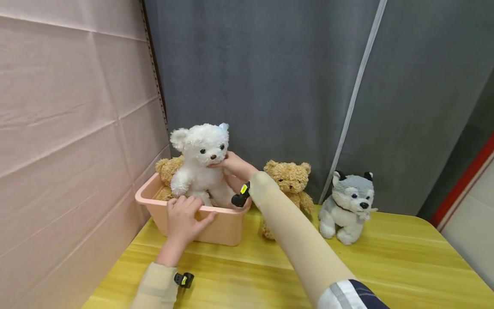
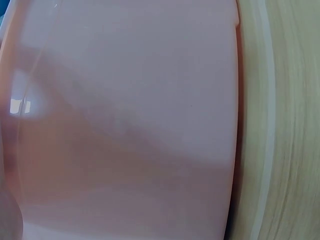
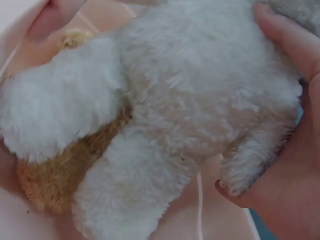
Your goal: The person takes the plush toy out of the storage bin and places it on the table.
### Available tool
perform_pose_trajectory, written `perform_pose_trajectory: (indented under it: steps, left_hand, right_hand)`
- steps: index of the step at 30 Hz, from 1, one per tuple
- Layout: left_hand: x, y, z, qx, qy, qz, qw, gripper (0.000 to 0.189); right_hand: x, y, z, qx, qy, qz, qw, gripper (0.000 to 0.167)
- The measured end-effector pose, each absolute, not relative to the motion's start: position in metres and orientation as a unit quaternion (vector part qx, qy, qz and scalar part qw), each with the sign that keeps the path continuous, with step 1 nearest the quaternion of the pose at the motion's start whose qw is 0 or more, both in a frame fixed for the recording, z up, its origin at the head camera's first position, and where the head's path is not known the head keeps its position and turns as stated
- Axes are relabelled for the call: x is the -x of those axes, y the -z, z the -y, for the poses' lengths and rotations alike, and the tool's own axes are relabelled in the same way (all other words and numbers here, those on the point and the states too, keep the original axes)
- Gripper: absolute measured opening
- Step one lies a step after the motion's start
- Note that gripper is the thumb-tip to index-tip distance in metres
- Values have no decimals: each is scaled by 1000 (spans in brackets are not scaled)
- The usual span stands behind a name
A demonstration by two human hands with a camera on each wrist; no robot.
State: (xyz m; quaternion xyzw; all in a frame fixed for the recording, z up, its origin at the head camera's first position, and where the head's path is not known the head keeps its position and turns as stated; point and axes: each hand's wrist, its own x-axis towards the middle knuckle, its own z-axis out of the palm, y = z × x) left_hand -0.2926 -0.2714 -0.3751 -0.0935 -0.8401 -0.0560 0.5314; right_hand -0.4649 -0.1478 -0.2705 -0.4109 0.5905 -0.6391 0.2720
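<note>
A fluffy white teddy bear (image 1: 202, 176) is upright in the pink plastic bin (image 1: 220, 229), its head and chest above the rim. My right hand (image 1: 235, 166) grips it at the neck, with the thumb under its chin; in the right wrist view that hand (image 3: 290, 165) wraps round the bear's side and arm. My left hand (image 1: 186, 219) lies over the bin's near rim, fingers bent over the edge and thumb along the outer wall. Behind the white bear, a brown teddy bear (image 1: 168, 169) sits in the bin, partly hidden.
Right of the bin, another brown teddy bear (image 1: 289, 180) sits on the wooden table (image 1: 405, 257), partly behind my right forearm. A grey and white husky plush (image 1: 349, 208) sits farther right. A pink cloth wall (image 1: 69, 150) stands close on the left, a grey curtain (image 1: 262, 77) behind.
</note>
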Motion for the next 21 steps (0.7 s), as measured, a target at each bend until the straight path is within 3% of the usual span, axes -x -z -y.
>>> perform_pose_trajectory:
  steps: [4,9,21]
  left_hand:
    - [293,375,272,94,58,839,532,54]
    - [292,375,272,92,59,844,525,53]
    - [308,380,265,113,74,835,533,52]
  right_hand:
    - [476,260,151,415,637,-613,215,61]
    - [465,233,135,404,639,-635,156,60]
    - [468,192,78,332,655,-673,85,61]
